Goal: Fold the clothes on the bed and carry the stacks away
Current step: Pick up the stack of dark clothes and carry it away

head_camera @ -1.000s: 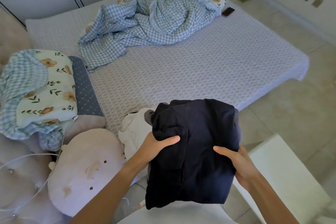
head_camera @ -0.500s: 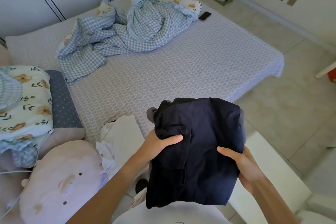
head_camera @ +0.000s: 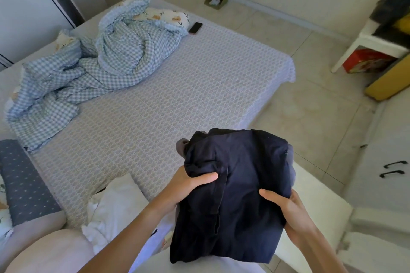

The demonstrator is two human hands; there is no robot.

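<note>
A stack of folded clothes, dark navy on top with a grey piece peeking out at its far left corner, is held in front of me at the near edge of the bed. My left hand grips its left side, thumb lying on top. My right hand holds its right side from beneath, thumb on top. White folded clothes lie on the bed's near corner, to the left of my arms.
A crumpled blue checked duvet and a phone lie at the bed's far side. A grey dotted pillow is at left. A white surface sits just right of the stack. White cabinets, a table with boxes stand right.
My view has swung to the right, showing more floor and the furniture on the right. Both hands keep the same grip on the navy stack.
</note>
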